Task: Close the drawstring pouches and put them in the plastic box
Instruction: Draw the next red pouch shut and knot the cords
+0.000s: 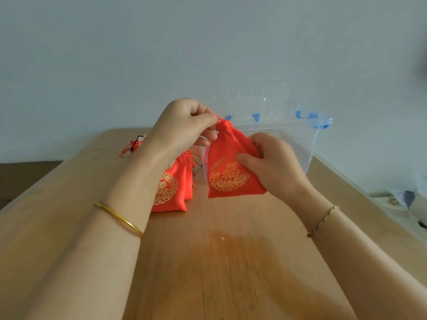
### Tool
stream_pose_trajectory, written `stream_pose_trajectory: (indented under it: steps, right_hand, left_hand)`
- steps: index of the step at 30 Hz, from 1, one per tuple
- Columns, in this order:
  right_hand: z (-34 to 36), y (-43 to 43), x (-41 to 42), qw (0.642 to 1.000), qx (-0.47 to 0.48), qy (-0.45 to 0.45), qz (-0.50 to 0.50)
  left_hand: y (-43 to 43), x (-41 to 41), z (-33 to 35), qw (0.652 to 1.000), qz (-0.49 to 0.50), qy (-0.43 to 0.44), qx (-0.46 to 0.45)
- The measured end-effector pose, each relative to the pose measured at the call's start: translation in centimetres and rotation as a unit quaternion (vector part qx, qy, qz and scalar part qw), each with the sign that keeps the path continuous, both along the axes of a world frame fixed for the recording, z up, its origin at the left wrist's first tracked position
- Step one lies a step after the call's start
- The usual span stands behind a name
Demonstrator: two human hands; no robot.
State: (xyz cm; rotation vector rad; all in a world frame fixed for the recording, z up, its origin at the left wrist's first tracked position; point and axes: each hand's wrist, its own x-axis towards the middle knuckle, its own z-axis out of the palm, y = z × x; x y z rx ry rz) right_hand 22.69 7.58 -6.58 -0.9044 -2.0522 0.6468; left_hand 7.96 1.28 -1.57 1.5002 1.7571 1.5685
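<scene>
I hold a red drawstring pouch (227,179) with a gold round emblem above the wooden table (221,262). My left hand (184,128) pinches the gathered neck and cord at its top. My right hand (272,162) grips the pouch's right side, thumb on the front. The neck looks cinched tight. A stack of more red pouches (172,188) lies on the table under my left wrist. The clear plastic box (293,137) with blue latches stands just behind the held pouch, its lid raised at the back.
A loose bundle of red cord (132,145) lies at the table's far left. A clear lid or sheet runs along the table's right edge (369,192). A white wall rises behind the table. Clutter sits low at the far right.
</scene>
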Motion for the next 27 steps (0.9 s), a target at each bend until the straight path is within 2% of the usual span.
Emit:
stream_pose_trajectory:
  steps: [3,5,9,12,16,18,19,22,27]
  right_hand:
    - [3.7,0.9,-0.4,0.999,0.007,0.037,0.032]
    - [6.4,2.3,-1.3,0.998,0.011,0.062,0.02]
    - [10.0,6.8,-4.1,0.998,-0.011,0.047,-0.034]
    - [9.8,10.2,-6.9,0.994,-0.019,-0.074,-0.077]
    - [8.9,11.1,-9.0,0.966,-0.098,-0.24,-0.002]
    - [8.8,10.8,-9.2,0.946,-0.094,-0.31,-0.002]
    - [8.8,10.8,-9.3,0.945,-0.081,-0.316,-0.004]
    - [9.0,10.4,-9.4,0.971,-0.046,-0.235,-0.015]
    - [9.0,7.8,-8.8,0.987,0.06,-0.148,-0.013]
  left_hand:
    - [0.0,-1.4,1.3,0.997,0.036,-0.032,0.061]
    - [0.2,-2.6,1.6,0.993,0.084,-0.029,0.082]
    - [1.4,-5.3,-0.4,0.989,0.144,0.034,0.028]
    - [1.9,-7.5,-2.9,0.976,0.174,0.118,-0.052]
    - [1.7,-9.3,-4.5,0.958,0.162,0.205,-0.117]
    - [1.5,-9.8,-4.8,0.938,0.166,0.275,-0.134]
    - [1.5,-9.9,-4.8,0.926,0.17,0.305,-0.144]
    - [1.7,-10.2,-5.1,0.901,0.18,0.358,-0.165]
    - [2.2,-9.7,-5.2,0.893,0.193,0.381,-0.141]
